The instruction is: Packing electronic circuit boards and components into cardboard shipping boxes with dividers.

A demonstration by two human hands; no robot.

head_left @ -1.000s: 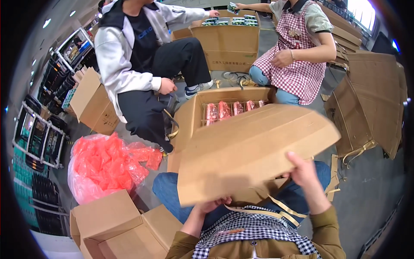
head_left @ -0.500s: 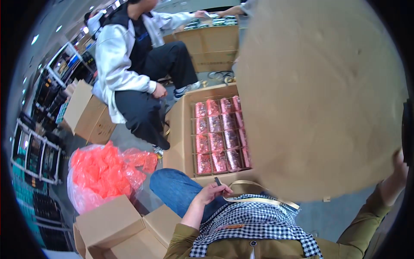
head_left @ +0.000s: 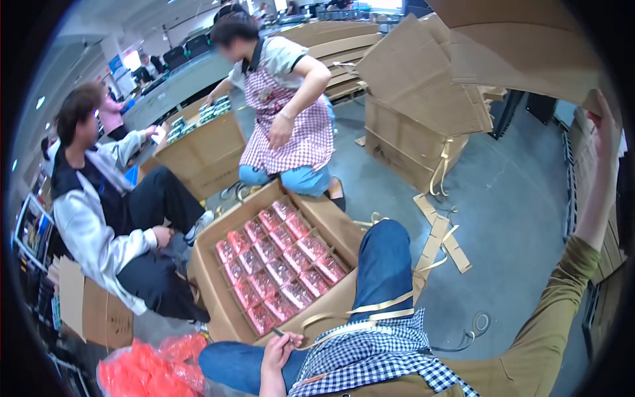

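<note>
Low in front of me, my left hand (head_left: pixel 281 351) is closed on a short dark object (head_left: pixel 277 332), whose kind I cannot make out. A cream packing strap (head_left: pixel 340 327) curves past that hand and over my checked apron. Raised far out to the right, my right hand (head_left: pixel 600 122) grips the edge of a large cardboard sheet (head_left: pixel 529 49), held up at the top right. Between my knees and the co-workers stands an open carton (head_left: pixel 210 278). Rows of pink-wrapped packs (head_left: pixel 280 270) fill it, separated by dividers.
One co-worker (head_left: pixel 92 192) sits left of the carton; another, in a checked apron (head_left: pixel 291 126), crouches beyond it. Pink plastic bags (head_left: pixel 149 367) lie lower left. A tall carton (head_left: pixel 403 135) stands back right, with cardboard strips (head_left: pixel 440 238) and a coiled strap (head_left: pixel 481 322) on the floor.
The cardboard sheet has swung up and to the right with my right hand, uncovering the carton and the co-worker beyond. My view has turned right. My left hand still holds the dark object.
</note>
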